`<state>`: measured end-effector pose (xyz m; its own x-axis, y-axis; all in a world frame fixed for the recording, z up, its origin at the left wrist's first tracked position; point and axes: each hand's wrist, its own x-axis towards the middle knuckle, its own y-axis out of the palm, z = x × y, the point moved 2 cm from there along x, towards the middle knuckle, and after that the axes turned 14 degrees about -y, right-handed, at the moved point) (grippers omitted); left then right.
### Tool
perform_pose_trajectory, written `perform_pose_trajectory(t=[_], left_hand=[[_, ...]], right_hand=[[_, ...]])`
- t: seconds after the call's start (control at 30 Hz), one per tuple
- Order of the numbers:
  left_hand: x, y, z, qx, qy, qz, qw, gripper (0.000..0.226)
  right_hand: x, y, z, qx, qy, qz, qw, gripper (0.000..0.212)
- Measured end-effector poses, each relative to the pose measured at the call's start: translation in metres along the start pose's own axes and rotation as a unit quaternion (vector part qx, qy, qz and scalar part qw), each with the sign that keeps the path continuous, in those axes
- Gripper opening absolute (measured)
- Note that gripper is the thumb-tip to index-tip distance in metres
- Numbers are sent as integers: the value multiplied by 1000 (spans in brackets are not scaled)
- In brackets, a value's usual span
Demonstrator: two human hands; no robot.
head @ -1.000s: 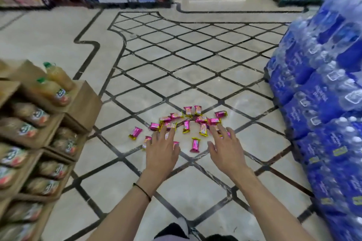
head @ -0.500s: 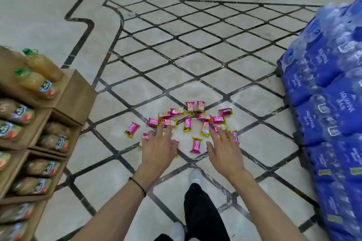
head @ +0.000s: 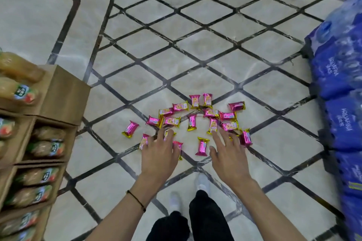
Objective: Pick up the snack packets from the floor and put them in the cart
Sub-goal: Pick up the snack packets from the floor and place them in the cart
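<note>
Several small pink-and-gold snack packets (head: pixel 193 122) lie scattered on the tiled floor ahead of me. One packet (head: pixel 130 128) lies apart at the left, another (head: pixel 202 146) between my hands. My left hand (head: pixel 159 151) hovers palm down with fingers spread over the near-left packets and partly hides a few of them. My right hand (head: pixel 227 153) reaches out the same way, fingers apart, over the near-right packets beside one (head: pixel 246 138). Neither hand holds anything. No cart is in view.
Cardboard display trays (head: pixel 58 94) of juice bottles (head: pixel 18 92) stand stacked at the left. Blue shrink-wrapped packs of water bottles (head: pixel 340 88) are piled at the right. My legs and white shoes (head: pixel 202 182) stand just behind the packets.
The view has tilted down and come nearer to the floor. Both hands have moved lower toward the packets, still spread. The packets have not moved.
</note>
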<state>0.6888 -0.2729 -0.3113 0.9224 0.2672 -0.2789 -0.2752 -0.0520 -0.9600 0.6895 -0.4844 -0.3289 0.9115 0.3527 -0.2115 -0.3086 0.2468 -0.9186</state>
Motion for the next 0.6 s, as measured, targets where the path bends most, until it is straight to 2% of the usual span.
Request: perform_pose_trajectory(t=[0.17, 0.3, 0.47, 0.6], left_hand=[[48, 62, 4, -15, 18, 33, 999, 45], [75, 129, 12, -19, 12, 86, 996, 59], [98, 228, 13, -25, 20, 114, 993, 58], [122, 322, 15, -88, -19, 155, 984, 59]], right_hand=[[38, 57, -26, 1, 8, 35, 999, 55], [61, 121, -47, 19, 25, 56, 998, 53], [85, 213, -77, 17, 33, 72, 997, 51], [93, 296, -98, 8, 30, 109, 994, 53]])
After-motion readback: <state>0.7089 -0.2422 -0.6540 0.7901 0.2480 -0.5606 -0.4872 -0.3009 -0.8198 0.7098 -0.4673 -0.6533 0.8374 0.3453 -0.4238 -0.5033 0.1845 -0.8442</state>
